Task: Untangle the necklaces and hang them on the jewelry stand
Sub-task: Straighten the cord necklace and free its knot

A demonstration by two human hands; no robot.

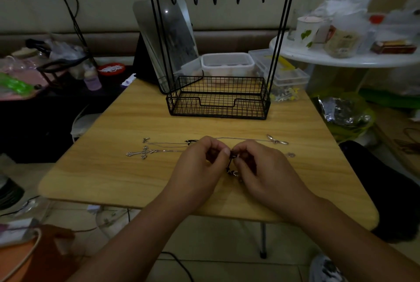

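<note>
Both hands met at the near middle of the bench: the left hand and the right hand each held a pinching grip on the knot of the necklaces, probably to pick it apart. The loose chains and cross pendant lay spread to the left, clear of the edges. The jewelry stand stood at the far side with all hooks bare, and open wood lay between.

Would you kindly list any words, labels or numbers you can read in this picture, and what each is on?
No text can be read.
Red box on the white round table: print too blurred.
Jar beside it: label too blurred.
White mug: green leaf shapes only, no words.
</note>
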